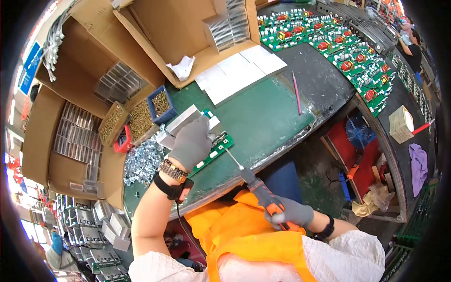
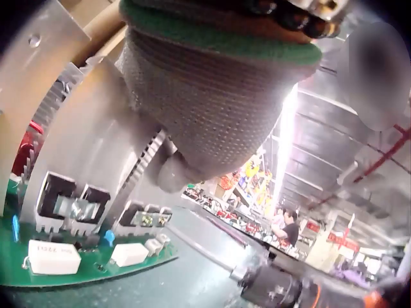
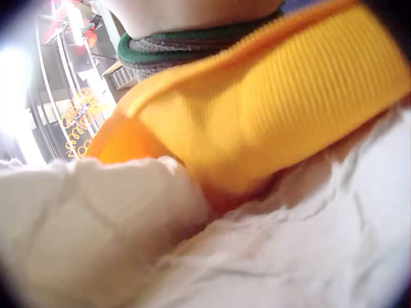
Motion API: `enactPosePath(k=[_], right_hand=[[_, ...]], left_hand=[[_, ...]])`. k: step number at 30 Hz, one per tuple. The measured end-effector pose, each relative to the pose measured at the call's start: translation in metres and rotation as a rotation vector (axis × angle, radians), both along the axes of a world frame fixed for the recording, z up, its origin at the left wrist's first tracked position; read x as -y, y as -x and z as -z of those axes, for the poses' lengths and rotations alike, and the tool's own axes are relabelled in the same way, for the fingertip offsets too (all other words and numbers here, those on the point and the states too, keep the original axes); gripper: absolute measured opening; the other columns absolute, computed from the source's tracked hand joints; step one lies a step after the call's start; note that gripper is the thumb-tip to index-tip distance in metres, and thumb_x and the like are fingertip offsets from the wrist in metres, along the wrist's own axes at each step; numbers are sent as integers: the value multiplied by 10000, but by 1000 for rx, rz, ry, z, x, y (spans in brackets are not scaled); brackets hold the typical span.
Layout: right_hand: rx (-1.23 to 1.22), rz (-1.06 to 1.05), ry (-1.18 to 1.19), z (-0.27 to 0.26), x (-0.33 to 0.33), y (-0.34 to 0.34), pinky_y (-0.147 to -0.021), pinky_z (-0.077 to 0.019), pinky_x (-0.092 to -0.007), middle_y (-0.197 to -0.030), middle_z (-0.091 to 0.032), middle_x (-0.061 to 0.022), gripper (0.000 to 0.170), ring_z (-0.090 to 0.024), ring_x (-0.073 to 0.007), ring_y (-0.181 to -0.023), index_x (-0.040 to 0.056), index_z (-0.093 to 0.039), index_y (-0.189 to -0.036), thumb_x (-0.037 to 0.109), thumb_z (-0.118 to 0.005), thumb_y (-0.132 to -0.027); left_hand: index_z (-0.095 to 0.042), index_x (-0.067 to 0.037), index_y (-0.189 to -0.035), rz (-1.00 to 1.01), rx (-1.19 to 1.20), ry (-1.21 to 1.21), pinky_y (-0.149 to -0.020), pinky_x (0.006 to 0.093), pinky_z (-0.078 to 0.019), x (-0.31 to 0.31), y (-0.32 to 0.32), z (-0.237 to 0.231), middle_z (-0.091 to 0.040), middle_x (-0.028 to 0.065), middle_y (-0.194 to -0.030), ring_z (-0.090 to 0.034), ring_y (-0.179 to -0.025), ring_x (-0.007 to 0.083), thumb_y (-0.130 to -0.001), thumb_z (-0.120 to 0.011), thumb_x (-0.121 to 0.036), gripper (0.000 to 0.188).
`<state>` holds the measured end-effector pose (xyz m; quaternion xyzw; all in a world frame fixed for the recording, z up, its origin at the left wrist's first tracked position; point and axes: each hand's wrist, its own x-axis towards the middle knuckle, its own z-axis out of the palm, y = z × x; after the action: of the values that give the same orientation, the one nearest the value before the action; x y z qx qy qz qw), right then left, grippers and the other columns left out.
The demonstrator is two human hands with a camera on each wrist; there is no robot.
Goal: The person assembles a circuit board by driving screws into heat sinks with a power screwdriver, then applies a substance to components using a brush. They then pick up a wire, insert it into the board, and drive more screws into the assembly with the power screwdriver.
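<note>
My gloved left hand [image 1: 193, 141] grips a metal heat sink [image 2: 83, 141] standing on a green circuit board [image 1: 227, 142]; some of its fingers are hidden behind the metal. Black transistors [image 2: 93, 202] and white block components [image 2: 54, 258] line the board beside the heat sink. My gloved right hand [image 1: 293, 214] holds an orange and grey electric screwdriver [image 1: 260, 190] by its body. Its long bit [image 1: 233, 158] slants up to the board's near right end, with the tip close to the components. In the right wrist view, orange cloth and a white sleeve hide that hand.
Screws fill a blue bin [image 1: 162, 104] and neighbouring boxes at the left, beside a pile of small metal clips [image 1: 148, 160]. Cardboard boxes [image 1: 188, 28] stand behind. White sheets [image 1: 239, 73] and a pink pen-like tool [image 1: 297, 93] lie on the bench. Many circuit boards [image 1: 329, 44] crowd the far right.
</note>
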<state>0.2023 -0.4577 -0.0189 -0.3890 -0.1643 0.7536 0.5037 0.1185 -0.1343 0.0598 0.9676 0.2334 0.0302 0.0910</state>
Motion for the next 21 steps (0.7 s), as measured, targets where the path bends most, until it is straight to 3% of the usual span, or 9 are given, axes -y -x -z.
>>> enactPosePath(k=[2,6,8,9,10,12,15,19,21], right_hand=[[87,-41,4,-15,11,-7,-539,-474,-262,-822,-546,-28,673,-564,-108,-637,29,-363,-1328,145,-724,-772],[245,114,44,-20,39,-22,-564,-495,-276,-857,-567,-43,727,-582,-122,-633,41,-334,-1381,118,-723,-772],[312,115,126,-27,36,-31,-578,-502,-282,-871,-572,-50,742,-586,-126,-638,46,-325,-1400,125,-724,-779],[403,139,140,-30,31,-35,-573,-503,-285,-885,-578,-56,725,-587,-126,-638,50,-334,-1400,127,-717,-789],[494,165,154,-34,25,-38,-568,-505,-288,-899,-584,-62,707,-589,-127,-638,54,-342,-1399,129,-710,-800],[525,102,178,-46,4,-46,-676,-519,-298,-959,-590,-78,694,-606,-141,-773,40,-352,-1397,165,-711,-816],[932,-5,32,-56,-33,-63,-934,-446,-321,-1122,-592,-120,707,-553,-193,-1091,19,-369,-1389,261,-725,-827],[1355,-245,-124,-66,-96,-93,-955,-448,-371,-1239,-571,-253,722,-576,-339,-1152,-12,-388,-1372,338,-699,-822],[1547,-274,-118,-74,-125,-96,-956,-448,-397,-1221,-576,-239,709,-561,-388,-1137,24,-411,-1370,345,-697,-807]], left_hand=[[-523,-7,-1051,-9,120,8,-775,419,-502,-1,13,-14,-613,173,-967,-627,-898,349,-845,-641,-170,288],[-546,-1,-1072,-158,719,386,-721,321,-482,-7,54,-26,-602,88,-883,-574,-802,177,-862,-638,-102,251],[-555,10,-1122,-339,1010,933,-721,299,-477,0,77,-38,-604,33,-937,-562,-806,131,-894,-629,-124,274],[-539,28,-1202,-441,1015,1137,-816,287,-490,-4,94,-25,-616,42,-1073,-596,-918,144,-927,-594,-129,321],[-492,35,-1283,-320,1234,1349,-955,328,-476,8,95,-19,-592,99,-1217,-590,-1088,201,-941,-553,-103,374],[-456,41,-1313,-384,1410,1406,-1042,386,-441,13,114,-6,-551,139,-1305,-542,-1204,252,-950,-525,-90,393],[-460,45,-1307,-507,1597,1666,-1037,389,-441,25,134,10,-560,145,-1289,-553,-1182,265,-958,-518,-105,384],[-499,30,-1260,-656,1652,1778,-1023,437,-443,50,144,49,-593,140,-1226,-566,-1159,290,-963,-516,-132,339],[-459,12,-1307,-696,1601,1848,-978,427,-478,56,150,75,-571,125,-1239,-561,-1168,282,-948,-548,-134,397]])
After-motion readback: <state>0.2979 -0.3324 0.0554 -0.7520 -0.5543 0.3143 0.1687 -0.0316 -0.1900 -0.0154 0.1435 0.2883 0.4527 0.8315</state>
